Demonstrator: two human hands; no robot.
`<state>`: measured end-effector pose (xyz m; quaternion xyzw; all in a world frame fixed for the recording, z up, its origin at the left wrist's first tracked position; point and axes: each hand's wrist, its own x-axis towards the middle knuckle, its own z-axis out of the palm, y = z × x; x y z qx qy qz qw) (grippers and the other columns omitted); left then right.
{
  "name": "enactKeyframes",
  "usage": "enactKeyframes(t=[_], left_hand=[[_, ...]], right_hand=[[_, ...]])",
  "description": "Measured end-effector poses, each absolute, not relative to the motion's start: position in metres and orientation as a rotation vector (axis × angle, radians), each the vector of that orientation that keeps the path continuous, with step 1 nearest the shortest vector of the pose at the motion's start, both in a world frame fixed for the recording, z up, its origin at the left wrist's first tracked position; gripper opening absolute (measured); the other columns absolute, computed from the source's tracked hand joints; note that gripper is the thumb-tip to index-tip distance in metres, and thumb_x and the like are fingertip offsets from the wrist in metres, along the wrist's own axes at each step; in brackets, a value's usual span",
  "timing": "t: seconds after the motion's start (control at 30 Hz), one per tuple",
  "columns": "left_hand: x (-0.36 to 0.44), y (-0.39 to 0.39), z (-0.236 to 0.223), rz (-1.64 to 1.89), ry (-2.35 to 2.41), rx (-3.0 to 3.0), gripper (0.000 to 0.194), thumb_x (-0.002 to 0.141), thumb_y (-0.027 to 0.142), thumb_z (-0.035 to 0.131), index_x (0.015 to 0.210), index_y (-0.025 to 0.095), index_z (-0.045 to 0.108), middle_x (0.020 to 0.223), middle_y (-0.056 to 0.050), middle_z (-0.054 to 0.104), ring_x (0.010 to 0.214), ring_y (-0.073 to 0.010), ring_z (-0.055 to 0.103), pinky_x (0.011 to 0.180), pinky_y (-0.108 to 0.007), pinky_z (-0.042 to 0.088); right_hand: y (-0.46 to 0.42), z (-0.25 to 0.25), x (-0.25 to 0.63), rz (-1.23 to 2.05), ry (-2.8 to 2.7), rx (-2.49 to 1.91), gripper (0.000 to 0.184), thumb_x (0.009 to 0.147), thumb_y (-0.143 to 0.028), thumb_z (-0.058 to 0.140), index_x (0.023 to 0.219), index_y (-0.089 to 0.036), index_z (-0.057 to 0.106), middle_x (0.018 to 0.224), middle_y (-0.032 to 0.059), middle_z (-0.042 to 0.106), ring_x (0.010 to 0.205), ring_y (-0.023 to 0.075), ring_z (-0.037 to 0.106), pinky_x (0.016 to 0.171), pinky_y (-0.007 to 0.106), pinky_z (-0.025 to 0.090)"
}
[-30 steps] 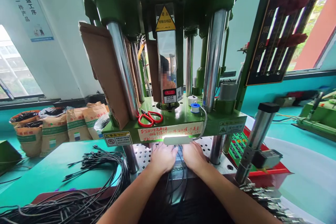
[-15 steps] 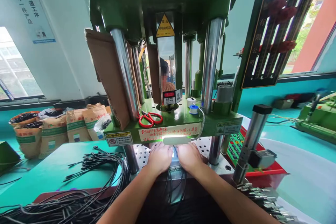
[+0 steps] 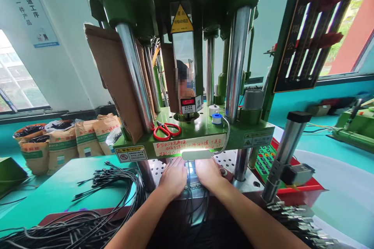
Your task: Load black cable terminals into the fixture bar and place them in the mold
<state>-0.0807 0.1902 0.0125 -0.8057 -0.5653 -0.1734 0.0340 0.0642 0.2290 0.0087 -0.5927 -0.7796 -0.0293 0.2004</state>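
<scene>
A shiny metal mold [image 3: 191,170] lies on the press's lower plate, under the white lamp. My left hand [image 3: 173,178] is closed at its left side, fingers curled forward and partly hidden. At the right side my right hand [image 3: 208,172] is closed against it too, its fingertips hidden behind the lamp. Several thin black cables [image 3: 189,201] come out of the mold's front edge and hang down between my forearms. The white lamp [image 3: 197,155] glows just above my fingers.
The green press [image 3: 233,134] has steel columns on both sides. Red-handled scissors [image 3: 166,131] and a blue tape roll [image 3: 216,118] lie on its upper plate. Black cables [image 3: 117,181] are piled at left. A red control panel [image 3: 304,184] and metal-ended parts [image 3: 295,223] stand at right.
Both hands have moved slightly left and a little apart, so more of the mold shows between them. The head view has tilted slightly.
</scene>
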Motion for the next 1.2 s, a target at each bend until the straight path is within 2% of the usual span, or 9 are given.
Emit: enactKeyframes(t=[0.13, 0.23, 0.33, 0.53, 0.73, 1.07, 1.2], left_hand=[[-0.077, 0.189, 0.017, -0.529, -1.726, -2.493, 0.037, 0.088, 0.020, 0.035, 0.120, 0.018, 0.054, 0.126, -0.009, 0.058, 0.121, -0.0227, 0.048, 0.107, -0.043, 0.032], [-0.075, 0.189, 0.019, -0.532, -1.738, -2.482, 0.039, 0.087, 0.017, 0.034, 0.121, 0.016, 0.054, 0.128, -0.011, 0.057, 0.123, -0.0232, 0.047, 0.107, -0.043, 0.031], [-0.074, 0.190, 0.020, -0.532, -1.749, -2.478, 0.041, 0.085, 0.015, 0.035, 0.121, 0.015, 0.055, 0.129, -0.012, 0.056, 0.124, -0.0234, 0.046, 0.107, -0.042, 0.031], [-0.077, 0.193, 0.018, -0.537, -1.738, -2.497, 0.043, 0.084, 0.014, 0.034, 0.123, 0.018, 0.053, 0.128, -0.009, 0.058, 0.121, -0.0214, 0.048, 0.106, -0.039, 0.032], [-0.080, 0.197, 0.014, -0.507, -1.743, -2.516, 0.041, 0.084, 0.015, 0.036, 0.120, 0.020, 0.054, 0.122, -0.008, 0.061, 0.116, -0.0218, 0.051, 0.097, -0.037, 0.040], [-0.074, 0.200, 0.018, -0.475, -1.745, -2.477, 0.039, 0.085, 0.016, 0.036, 0.118, 0.018, 0.055, 0.120, -0.009, 0.062, 0.115, -0.0214, 0.052, 0.103, -0.037, 0.034], [-0.067, 0.194, 0.025, -0.463, -1.769, -2.419, 0.038, 0.085, 0.016, 0.036, 0.117, 0.018, 0.058, 0.120, -0.008, 0.063, 0.115, -0.0214, 0.052, 0.104, -0.039, 0.034]], right_hand=[[0.219, 0.016, 0.073, -0.117, -2.198, -1.608, 0.025, 0.091, -0.019, 0.045, 0.095, -0.014, 0.069, 0.095, 0.0103, 0.070, 0.093, 0.0230, 0.061, 0.087, 0.037, 0.042], [0.210, 0.016, 0.080, -0.136, -2.208, -1.539, 0.028, 0.090, -0.027, 0.044, 0.097, -0.018, 0.069, 0.101, 0.0100, 0.069, 0.098, 0.0247, 0.059, 0.090, 0.036, 0.039], [0.201, 0.013, 0.083, -0.144, -2.223, -1.473, 0.031, 0.090, -0.036, 0.046, 0.110, -0.021, 0.065, 0.110, 0.0084, 0.066, 0.106, 0.0235, 0.054, 0.096, 0.034, 0.035], [0.199, 0.008, 0.081, -0.144, -2.232, -1.459, 0.036, 0.089, -0.036, 0.045, 0.117, -0.020, 0.061, 0.114, 0.0112, 0.064, 0.110, 0.0254, 0.051, 0.101, 0.038, 0.029], [0.204, 0.005, 0.079, -0.139, -2.223, -1.486, 0.035, 0.089, -0.036, 0.044, 0.112, -0.018, 0.063, 0.112, 0.0134, 0.065, 0.110, 0.0273, 0.051, 0.098, 0.040, 0.031], [0.210, 0.003, 0.077, -0.136, -2.199, -1.504, 0.036, 0.091, -0.037, 0.041, 0.113, -0.019, 0.063, 0.111, 0.0122, 0.065, 0.111, 0.0260, 0.051, 0.101, 0.042, 0.027], [0.206, 0.008, 0.079, -0.137, -2.206, -1.467, 0.035, 0.092, -0.034, 0.040, 0.112, -0.020, 0.064, 0.114, 0.0108, 0.065, 0.112, 0.0230, 0.052, 0.102, 0.038, 0.028]])
